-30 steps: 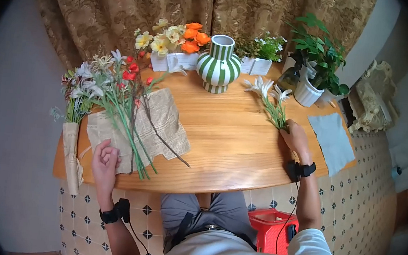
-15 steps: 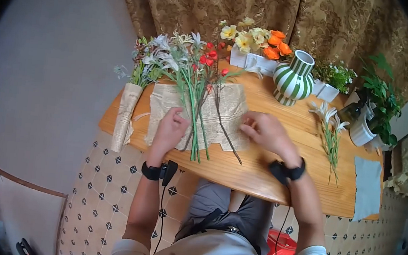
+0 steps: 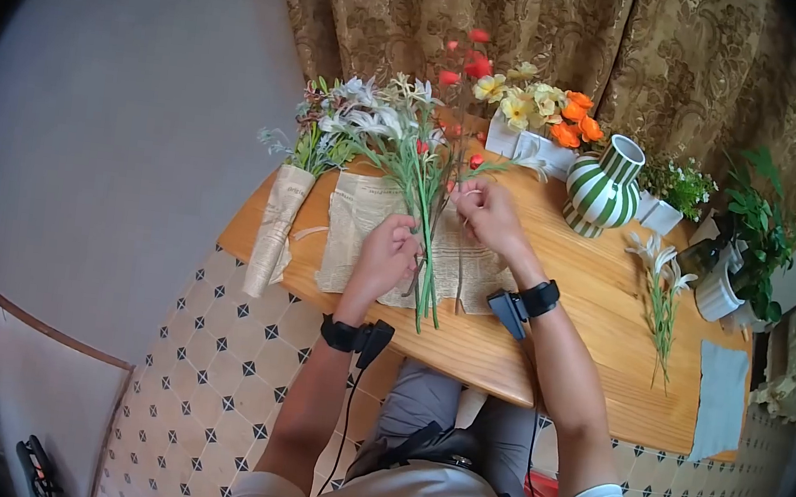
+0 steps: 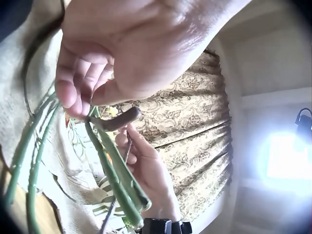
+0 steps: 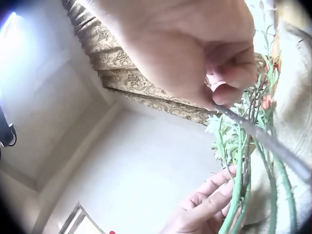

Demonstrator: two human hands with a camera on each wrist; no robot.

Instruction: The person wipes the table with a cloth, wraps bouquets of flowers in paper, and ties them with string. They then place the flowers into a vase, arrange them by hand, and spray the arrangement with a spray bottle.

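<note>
In the head view my right hand (image 3: 493,218) pinches the thin brown stem (image 5: 268,139) of a branch between thumb and fingers. Blurred red blossoms (image 3: 476,65) stand above that hand, against the curtain. My left hand (image 3: 385,257) is at the green flower stems (image 3: 427,286); in the left wrist view its thumb and fingers pinch some of them along with a cut brown stem end (image 4: 124,119). White lilies (image 3: 382,121) top this bunch, which overlaps a sheet of newsprint paper (image 3: 345,243). Other green stems (image 4: 36,165) run beside the left fingers.
A paper-wrapped bouquet (image 3: 279,226) lies at the left table edge. Toward the back stand a white planter (image 3: 535,146) of yellow and orange flowers and a green-striped vase (image 3: 603,188). To the right are loose white flowers (image 3: 660,295), potted plants (image 3: 718,297) and a grey cloth (image 3: 720,399).
My right hand left the white flowers at the right, crossed to the paper and now holds a red-blossomed branch, raised upward. My left hand moved in to the green stems. The view swung left.
</note>
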